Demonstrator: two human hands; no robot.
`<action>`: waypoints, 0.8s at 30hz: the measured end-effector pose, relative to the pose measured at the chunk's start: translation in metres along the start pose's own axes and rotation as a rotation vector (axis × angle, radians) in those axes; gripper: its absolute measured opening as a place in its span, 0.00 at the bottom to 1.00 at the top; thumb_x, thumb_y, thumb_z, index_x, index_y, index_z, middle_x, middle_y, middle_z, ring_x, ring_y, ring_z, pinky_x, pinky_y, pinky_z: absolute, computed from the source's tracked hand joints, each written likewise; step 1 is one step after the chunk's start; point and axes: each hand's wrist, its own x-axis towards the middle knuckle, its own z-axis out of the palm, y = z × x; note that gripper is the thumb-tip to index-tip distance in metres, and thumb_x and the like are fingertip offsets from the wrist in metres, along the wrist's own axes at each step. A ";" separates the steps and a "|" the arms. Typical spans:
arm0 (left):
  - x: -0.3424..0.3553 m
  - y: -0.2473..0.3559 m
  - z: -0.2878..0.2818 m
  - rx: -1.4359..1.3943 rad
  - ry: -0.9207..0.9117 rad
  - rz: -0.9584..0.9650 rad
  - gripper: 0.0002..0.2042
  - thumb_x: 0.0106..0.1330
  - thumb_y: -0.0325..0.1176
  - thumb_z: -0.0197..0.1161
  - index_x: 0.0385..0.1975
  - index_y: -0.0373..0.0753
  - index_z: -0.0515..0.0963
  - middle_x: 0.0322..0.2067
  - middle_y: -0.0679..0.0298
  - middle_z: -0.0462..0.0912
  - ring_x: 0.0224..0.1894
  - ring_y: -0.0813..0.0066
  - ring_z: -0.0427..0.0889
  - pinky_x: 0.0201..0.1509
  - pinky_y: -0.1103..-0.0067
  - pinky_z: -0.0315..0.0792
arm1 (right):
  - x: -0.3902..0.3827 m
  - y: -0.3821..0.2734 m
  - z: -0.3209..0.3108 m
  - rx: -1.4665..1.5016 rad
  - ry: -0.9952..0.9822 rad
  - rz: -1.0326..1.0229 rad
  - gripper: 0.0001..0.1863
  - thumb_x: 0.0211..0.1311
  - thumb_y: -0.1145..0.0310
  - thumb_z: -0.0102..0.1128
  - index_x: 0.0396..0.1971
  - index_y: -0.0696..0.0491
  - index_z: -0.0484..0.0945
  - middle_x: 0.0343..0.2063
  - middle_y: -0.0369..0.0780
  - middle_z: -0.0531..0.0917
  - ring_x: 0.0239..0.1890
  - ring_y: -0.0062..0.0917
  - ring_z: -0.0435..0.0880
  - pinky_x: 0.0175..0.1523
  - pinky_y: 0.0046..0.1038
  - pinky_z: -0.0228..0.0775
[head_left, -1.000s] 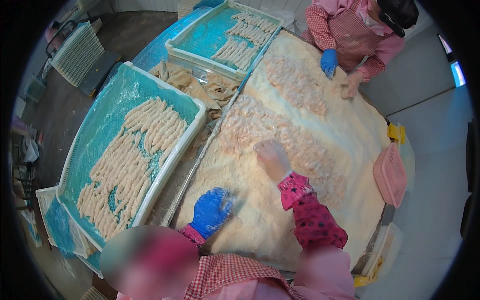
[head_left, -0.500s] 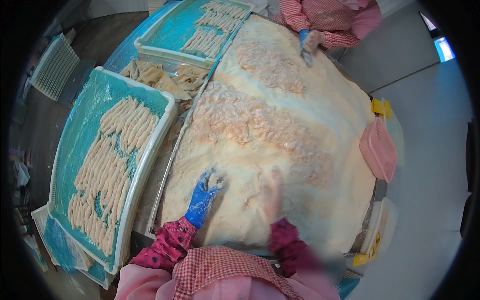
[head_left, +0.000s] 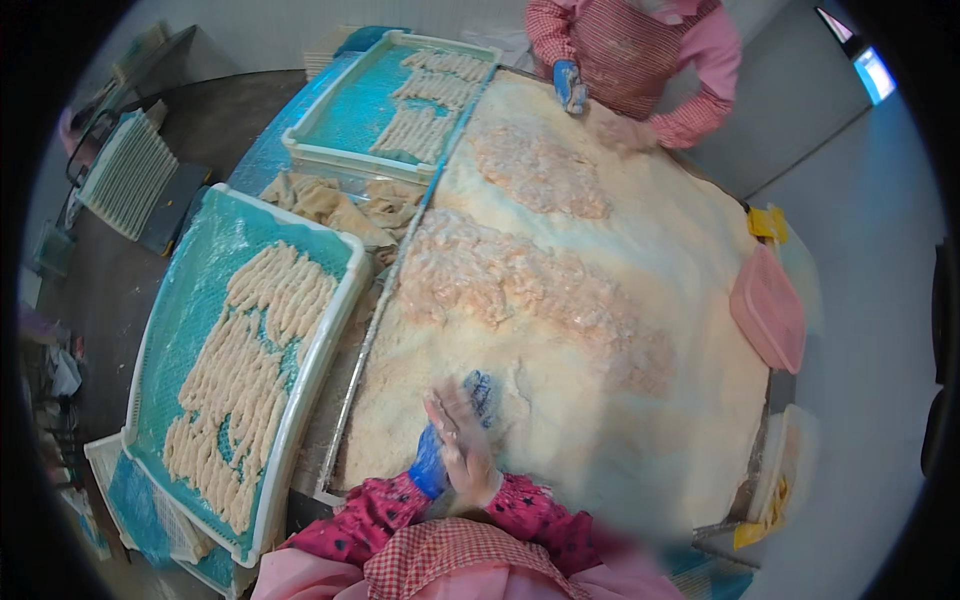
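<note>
Since half a second ago your two hands have come together: they were apart on the crumbs, and now your right hand lies flat over your blue-gloved left hand, palms pressed one against the other, fingers straight and pointing away from you. You pinch nothing that can be seen; whether anything lies between the palms cannot be told. Your hands sit just above the near edge of the breadcrumb bed, close to its left rim.

Beyond your fingers a band of pale pink battered pieces lies across the middle of the crumbs, and a second patch lies farther off. To your left, just beside the crumb table, stands a white tray with a teal liner, filled with rows of breaded sticks. Between that tray and a second, similar tray farther away lies a heap of tan uncoated pieces.

At the far side another person works at the crumbs, one hand in a blue glove. On the right rim rests a pink lidded box.
</note>
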 end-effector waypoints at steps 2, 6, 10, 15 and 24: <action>0.012 0.039 -0.042 -0.247 0.257 -0.117 0.28 0.66 0.49 0.41 0.60 0.40 0.46 0.59 0.54 0.51 0.61 0.65 0.51 0.62 0.72 0.42 | 0.000 -0.012 0.009 0.517 0.051 -0.002 0.30 0.58 0.64 0.45 0.60 0.58 0.56 0.62 0.50 0.56 0.67 0.41 0.46 0.68 0.35 0.34; 0.119 0.119 0.040 0.512 0.152 -0.809 0.23 0.67 0.53 0.36 0.27 0.41 0.71 0.19 0.66 0.70 0.21 0.73 0.72 0.20 0.78 0.68 | -0.029 0.079 -0.018 -0.168 0.333 0.475 0.33 0.55 0.65 0.56 0.59 0.60 0.55 0.58 0.52 0.61 0.59 0.44 0.61 0.61 0.37 0.53; 0.268 0.208 0.043 0.910 -0.635 0.007 0.21 0.69 0.49 0.38 0.20 0.42 0.66 0.22 0.65 0.70 0.28 0.73 0.68 0.39 0.78 0.66 | -0.040 0.075 -0.012 -0.008 0.155 0.497 0.26 0.53 0.74 0.53 0.54 0.61 0.61 0.50 0.47 0.69 0.54 0.35 0.66 0.59 0.33 0.56; 0.422 0.402 -0.039 2.035 -0.129 0.153 0.20 0.67 0.45 0.47 0.47 0.35 0.71 0.43 0.61 0.75 0.43 0.70 0.73 0.50 0.76 0.66 | -0.032 0.065 -0.033 0.694 0.434 0.702 0.23 0.51 0.80 0.46 0.51 0.62 0.63 0.46 0.42 0.71 0.50 0.26 0.68 0.55 0.26 0.60; 0.261 0.168 0.063 1.647 -0.659 -0.217 0.17 0.67 0.32 0.47 0.53 0.32 0.66 0.51 0.60 0.70 0.51 0.70 0.70 0.57 0.77 0.61 | -0.081 0.090 -0.111 0.243 0.063 0.569 0.18 0.60 0.70 0.47 0.50 0.58 0.69 0.54 0.47 0.68 0.59 0.35 0.64 0.63 0.34 0.50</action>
